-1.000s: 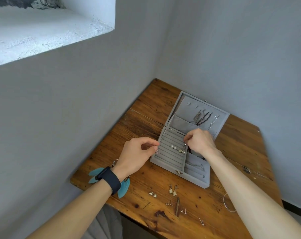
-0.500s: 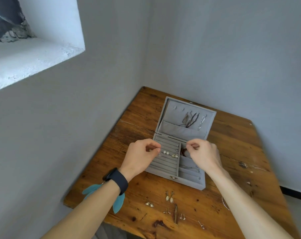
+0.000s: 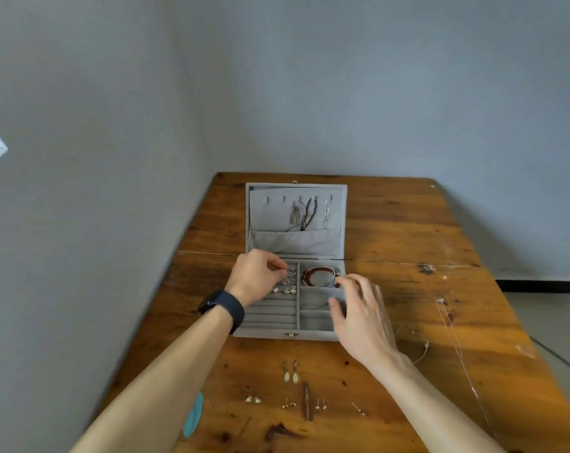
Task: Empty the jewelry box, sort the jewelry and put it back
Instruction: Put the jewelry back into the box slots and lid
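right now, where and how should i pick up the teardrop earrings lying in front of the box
Probably pinch each of the teardrop earrings by its thin hook, the end pointing toward the jewelry box, coming straight down from above. They lie flat on the table, and the smooth drop gives fingertips less to catch.

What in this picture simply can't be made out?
Head view:
The small piece pinched by the left hand: too tiny to identify.
Jewelry box right compartments: partly covered by the right hand.
Teal feather: mostly behind the left forearm.
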Available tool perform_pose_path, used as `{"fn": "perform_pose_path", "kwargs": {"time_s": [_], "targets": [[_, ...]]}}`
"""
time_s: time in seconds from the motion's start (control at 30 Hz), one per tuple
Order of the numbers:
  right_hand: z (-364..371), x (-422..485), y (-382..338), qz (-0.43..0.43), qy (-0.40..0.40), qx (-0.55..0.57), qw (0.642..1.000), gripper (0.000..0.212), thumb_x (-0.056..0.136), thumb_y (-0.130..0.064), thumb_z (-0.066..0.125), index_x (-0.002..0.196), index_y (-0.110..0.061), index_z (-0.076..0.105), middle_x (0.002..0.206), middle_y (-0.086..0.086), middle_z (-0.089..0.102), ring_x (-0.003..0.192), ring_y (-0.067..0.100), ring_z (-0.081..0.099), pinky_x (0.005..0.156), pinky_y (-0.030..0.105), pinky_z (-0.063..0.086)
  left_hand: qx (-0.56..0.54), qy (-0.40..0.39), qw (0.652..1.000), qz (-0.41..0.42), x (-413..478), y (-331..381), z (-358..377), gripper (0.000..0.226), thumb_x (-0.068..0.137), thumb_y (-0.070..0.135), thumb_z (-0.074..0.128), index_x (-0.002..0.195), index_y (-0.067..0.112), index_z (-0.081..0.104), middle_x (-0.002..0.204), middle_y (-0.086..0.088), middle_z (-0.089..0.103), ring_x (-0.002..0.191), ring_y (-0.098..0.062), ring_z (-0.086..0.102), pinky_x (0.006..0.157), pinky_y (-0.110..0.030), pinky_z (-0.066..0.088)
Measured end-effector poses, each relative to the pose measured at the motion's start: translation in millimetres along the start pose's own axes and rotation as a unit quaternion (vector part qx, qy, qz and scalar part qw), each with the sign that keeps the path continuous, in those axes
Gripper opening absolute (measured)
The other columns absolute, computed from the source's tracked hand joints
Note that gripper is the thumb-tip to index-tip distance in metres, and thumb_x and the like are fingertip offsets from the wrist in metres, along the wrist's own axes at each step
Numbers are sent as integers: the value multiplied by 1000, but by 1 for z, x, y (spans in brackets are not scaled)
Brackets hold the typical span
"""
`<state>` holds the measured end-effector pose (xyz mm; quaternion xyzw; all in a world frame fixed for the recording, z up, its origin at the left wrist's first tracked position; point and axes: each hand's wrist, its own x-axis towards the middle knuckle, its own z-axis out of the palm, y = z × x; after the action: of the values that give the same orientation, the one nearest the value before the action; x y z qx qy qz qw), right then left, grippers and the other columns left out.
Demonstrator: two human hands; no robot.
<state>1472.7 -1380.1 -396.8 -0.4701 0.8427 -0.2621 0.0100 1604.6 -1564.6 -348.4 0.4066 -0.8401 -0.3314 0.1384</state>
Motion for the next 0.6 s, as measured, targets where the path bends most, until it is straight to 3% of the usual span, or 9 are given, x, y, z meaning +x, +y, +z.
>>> {"fn": "perform_pose_path", "kwargs": {"time_s": [0.17,0.4,0.6], "targets": [[3,-2,1,-12,10,5,1000,40,98,-32,58,133,-14,58,140,3,48,124,20,49,100,33,49,29,-4,999,-20,9,3,5,7,88,24,75,92,29,77,86,12,73,81,-1,67,76,-23,58],[5,-5,2,-13,25,13,1000,36,96,-28,61,129,-14,61,138,5,49,120,23,52,92,35,53,56,-24,997,-37,17,13,1,16,85,24,79,77,34,69,83,12,72,81,-2,66,72,-18,52],[5,-6,2,-15,25,7,1000,36,94,-26,63,128,-14,61,138,6,49,119,24,53,91,34,52,76,-15,995,-64,17,19,7,2,87,27,76,86,26,76,85,8,70,84,-9,65,74,-24,53]]}}
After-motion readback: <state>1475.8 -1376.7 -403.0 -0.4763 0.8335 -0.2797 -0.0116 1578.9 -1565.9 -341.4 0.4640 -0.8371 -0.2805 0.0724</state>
